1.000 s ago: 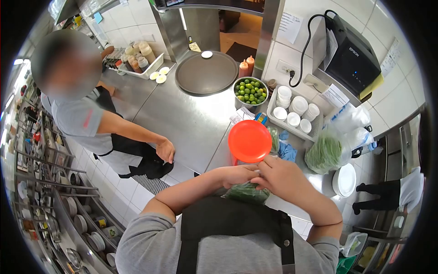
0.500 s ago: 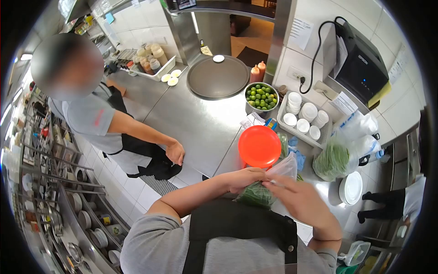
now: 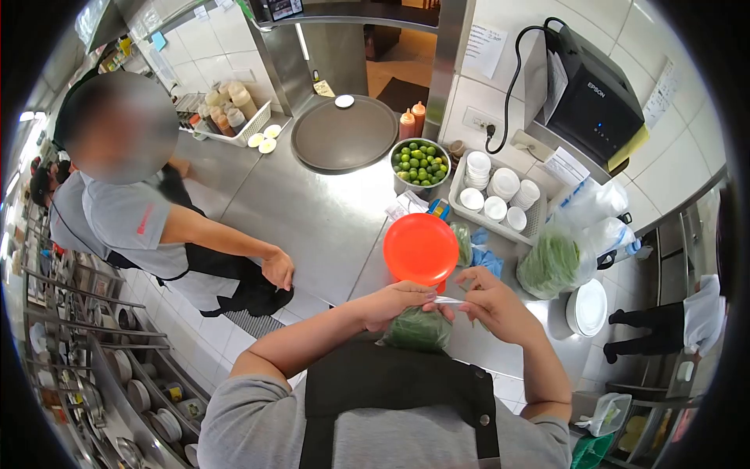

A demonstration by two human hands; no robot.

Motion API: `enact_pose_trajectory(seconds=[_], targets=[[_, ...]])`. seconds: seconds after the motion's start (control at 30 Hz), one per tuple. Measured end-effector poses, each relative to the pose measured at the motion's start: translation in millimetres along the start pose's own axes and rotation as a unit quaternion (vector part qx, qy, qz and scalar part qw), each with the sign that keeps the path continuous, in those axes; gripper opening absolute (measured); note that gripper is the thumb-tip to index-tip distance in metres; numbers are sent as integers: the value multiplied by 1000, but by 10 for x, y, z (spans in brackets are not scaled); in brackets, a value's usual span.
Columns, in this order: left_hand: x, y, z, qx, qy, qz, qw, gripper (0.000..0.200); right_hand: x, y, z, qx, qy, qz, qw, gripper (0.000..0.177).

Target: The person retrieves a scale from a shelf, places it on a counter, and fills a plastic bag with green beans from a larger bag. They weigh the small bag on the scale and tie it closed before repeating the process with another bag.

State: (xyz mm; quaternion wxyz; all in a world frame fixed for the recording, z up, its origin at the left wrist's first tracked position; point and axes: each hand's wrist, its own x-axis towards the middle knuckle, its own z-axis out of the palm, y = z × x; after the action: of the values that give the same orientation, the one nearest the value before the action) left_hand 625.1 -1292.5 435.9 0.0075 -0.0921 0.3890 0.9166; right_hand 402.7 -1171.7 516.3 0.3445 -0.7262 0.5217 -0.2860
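My left hand (image 3: 400,301) and my right hand (image 3: 488,301) hold a small clear plastic bag of green leaves (image 3: 416,329) close to my chest. Both hands pinch the twisted top of the bag, which stretches between them. The bag hangs over the near edge of the steel counter (image 3: 312,211). Just beyond my hands stands an orange plate (image 3: 420,248).
A co-worker in a grey shirt stands at the left, one hand (image 3: 277,270) on the counter edge. Farther back are a bowl of limes (image 3: 418,162), a round dark tray (image 3: 344,134), a rack of small white cups (image 3: 492,194), a big bag of greens (image 3: 553,264), white plates (image 3: 590,307) and a black printer (image 3: 594,86).
My right hand has drawn the bag's top out sideways and come back toward my left hand. The bag hangs lower and tighter. The co-worker's hand stayed on the counter edge.
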Motion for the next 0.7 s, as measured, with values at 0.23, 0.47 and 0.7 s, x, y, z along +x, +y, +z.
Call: enact_pose_trajectory(seconds=[0.23, 0.47, 0.7], targets=[[160, -171, 66, 67, 33, 53, 996, 28, 83, 66, 306, 179, 110, 7, 978, 11], [214, -169, -19, 97, 116, 30, 988, 30, 4, 309, 459, -36, 193, 1, 981, 9], [193, -213, 6, 31, 92, -8, 995, 29, 55, 385, 496, 183, 121, -19, 976, 7]])
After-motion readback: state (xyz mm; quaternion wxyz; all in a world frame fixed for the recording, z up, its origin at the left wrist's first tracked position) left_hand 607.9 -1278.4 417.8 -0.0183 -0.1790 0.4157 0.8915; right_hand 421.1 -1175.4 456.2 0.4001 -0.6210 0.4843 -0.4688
